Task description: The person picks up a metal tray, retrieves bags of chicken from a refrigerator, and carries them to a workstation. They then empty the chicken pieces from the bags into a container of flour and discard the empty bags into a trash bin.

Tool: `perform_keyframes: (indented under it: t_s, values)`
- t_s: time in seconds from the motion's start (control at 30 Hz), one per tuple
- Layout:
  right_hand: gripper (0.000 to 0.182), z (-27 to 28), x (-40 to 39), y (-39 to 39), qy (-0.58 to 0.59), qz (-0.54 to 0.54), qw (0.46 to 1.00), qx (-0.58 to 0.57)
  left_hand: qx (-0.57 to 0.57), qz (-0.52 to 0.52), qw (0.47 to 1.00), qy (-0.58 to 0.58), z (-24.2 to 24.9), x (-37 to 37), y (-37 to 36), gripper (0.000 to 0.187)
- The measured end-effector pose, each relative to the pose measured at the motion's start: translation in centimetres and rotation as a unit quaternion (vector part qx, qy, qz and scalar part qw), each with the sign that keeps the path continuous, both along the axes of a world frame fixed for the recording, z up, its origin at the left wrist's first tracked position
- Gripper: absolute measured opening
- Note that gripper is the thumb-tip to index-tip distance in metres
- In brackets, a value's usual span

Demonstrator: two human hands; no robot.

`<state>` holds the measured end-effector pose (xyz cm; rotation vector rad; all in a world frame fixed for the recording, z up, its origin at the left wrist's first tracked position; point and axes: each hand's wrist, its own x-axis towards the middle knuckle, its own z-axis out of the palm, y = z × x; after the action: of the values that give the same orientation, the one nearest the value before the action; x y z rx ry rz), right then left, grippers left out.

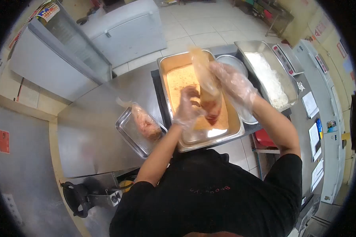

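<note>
At the centre of the frame, the right hand [234,82] in a clear plastic glove is grasping a translucent plastic bag with reddish contents [208,93], which is hanging tilted over a deep rectangular steel pan [190,138] of orange-brown powder [178,81]. The similarly gloved left hand [188,108] is curving its fingers beside the bag's lower end, though whether it is gripping cannot be told. Left of centre, a second clear bag with pinkish contents [143,121] is lying on a shallow steel tray [126,127].
</note>
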<state>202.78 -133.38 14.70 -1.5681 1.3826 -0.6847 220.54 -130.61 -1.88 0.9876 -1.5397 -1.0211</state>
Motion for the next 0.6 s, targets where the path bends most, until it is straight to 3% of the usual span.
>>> perform_keyframes:
  t_s: [0.07,0.1,0.13,0.2,0.23,0.3,0.33,0.4,0.43,0.47,0.5,0.53,0.57,0.6]
  values:
    - [0.049,1.3,0.6,2.6,-0.156,-0.007,0.987,0.041,0.122,-0.080,0.959,0.243,-0.1,2.1,-1.8,0.104]
    - [0.049,2.3,0.5,3.2,-0.212,0.003,0.972,0.106,-0.093,-0.010,0.978,0.189,2.0,1.3,-2.0,0.087]
    - [0.049,2.6,0.3,3.0,-0.211,0.006,0.971,0.109,-0.092,-0.007,0.978,0.189,4.2,1.5,-2.2,0.087]
    - [0.053,2.7,-0.4,2.7,-0.180,0.046,0.977,0.105,0.061,-0.165,0.984,-0.006,8.3,2.0,-2.2,0.057]
    - [0.053,2.8,-0.6,2.8,-0.179,0.046,0.977,0.104,-0.018,-0.079,0.997,-0.014,8.8,1.0,-1.7,0.031]
    - [0.036,2.7,-0.9,3.4,-0.052,0.016,0.996,0.068,-0.022,-0.067,0.997,-0.019,8.7,0.5,-0.4,0.026]
    - [0.036,2.4,-1.4,3.2,-0.052,0.018,0.997,0.063,-0.025,-0.054,0.998,-0.026,8.6,0.3,0.3,0.022]
    - [0.024,1.1,-2.6,3.2,0.060,0.189,0.979,-0.050,-0.051,-0.055,0.997,-0.011,6.8,0.4,2.5,0.019]
    - [0.024,1.0,-2.8,3.1,0.062,0.191,0.978,-0.058,-0.085,-0.060,0.995,0.006,6.2,0.4,2.4,0.017]
    - [0.030,0.8,-3.2,3.3,0.063,0.227,0.962,-0.138,-0.090,-0.057,0.994,0.006,7.2,1.0,2.4,0.017]
    - [0.039,0.6,-3.6,3.7,0.064,0.263,0.939,-0.212,0.016,-0.139,0.990,0.011,8.9,2.0,2.8,0.018]
    - [0.039,0.3,-3.9,3.8,0.063,0.265,0.938,-0.214,0.122,-0.220,0.968,0.014,10.5,2.8,3.1,0.019]
    - [0.037,0.0,-4.4,3.6,0.068,0.294,0.922,-0.241,0.117,-0.217,0.969,0.010,11.5,2.8,3.3,0.019]
    - [0.036,0.0,-4.5,3.4,0.072,0.323,0.905,-0.268,0.044,-0.213,0.975,-0.046,12.3,2.9,3.7,0.021]
